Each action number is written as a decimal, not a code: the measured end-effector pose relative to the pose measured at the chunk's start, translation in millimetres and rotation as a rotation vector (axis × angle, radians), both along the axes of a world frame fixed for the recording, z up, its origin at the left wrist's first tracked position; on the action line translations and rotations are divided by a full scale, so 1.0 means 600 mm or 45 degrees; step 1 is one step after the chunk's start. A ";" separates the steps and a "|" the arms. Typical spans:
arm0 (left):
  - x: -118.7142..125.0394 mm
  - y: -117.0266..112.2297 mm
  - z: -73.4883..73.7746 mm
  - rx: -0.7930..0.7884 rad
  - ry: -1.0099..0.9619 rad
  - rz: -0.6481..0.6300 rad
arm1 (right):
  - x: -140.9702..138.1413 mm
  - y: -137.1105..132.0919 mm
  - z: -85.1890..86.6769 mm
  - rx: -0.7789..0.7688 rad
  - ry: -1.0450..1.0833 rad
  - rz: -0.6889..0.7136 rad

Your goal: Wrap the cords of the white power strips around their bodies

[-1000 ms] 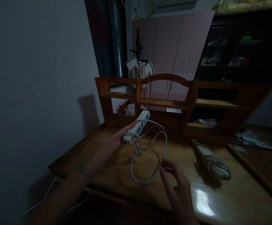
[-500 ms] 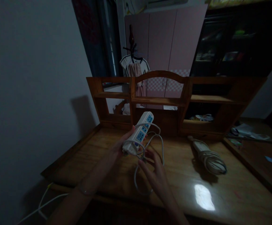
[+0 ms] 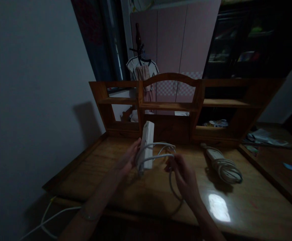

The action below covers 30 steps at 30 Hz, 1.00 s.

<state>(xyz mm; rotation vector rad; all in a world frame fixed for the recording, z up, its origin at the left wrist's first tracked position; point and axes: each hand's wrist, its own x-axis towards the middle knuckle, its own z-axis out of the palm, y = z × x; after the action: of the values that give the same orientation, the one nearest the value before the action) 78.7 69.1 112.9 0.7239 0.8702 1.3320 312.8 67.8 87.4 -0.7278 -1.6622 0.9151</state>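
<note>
The left hand point(image 3: 128, 159) grips a long white plastic power strip point(image 3: 149, 139) above the glossy light-brown wooden desktop point(image 3: 257, 189), seemingly to steady it, while the right hand point(image 3: 182, 172), apart, pinches its slim white cord point(image 3: 160, 156), apparently for tension.

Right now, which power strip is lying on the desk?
The rightmost power strip, its cord coiled around it; the other power strip is in your left hand.

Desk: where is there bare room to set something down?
On the desk, bare wood lies between the wall and the left hand, and at front right, nearer than the wrapped strip. The middle is crowded above: held strip, looped cord and right hand.
</note>
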 end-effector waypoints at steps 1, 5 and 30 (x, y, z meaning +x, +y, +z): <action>-0.002 0.005 -0.005 0.029 -0.014 0.044 | 0.013 0.008 0.007 0.022 0.029 -0.073; -0.012 0.030 -0.025 0.190 -0.039 0.204 | 0.059 0.042 0.034 0.086 0.088 -0.279; 0.026 -0.015 0.099 1.090 0.567 0.853 | 0.057 0.108 0.054 0.324 -0.486 0.145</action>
<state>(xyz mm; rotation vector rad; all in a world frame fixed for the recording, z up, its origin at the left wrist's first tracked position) 94.0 60.4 172.0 1.5173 0.9152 2.2430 346.7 132.4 119.5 -0.6658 -2.1301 0.6500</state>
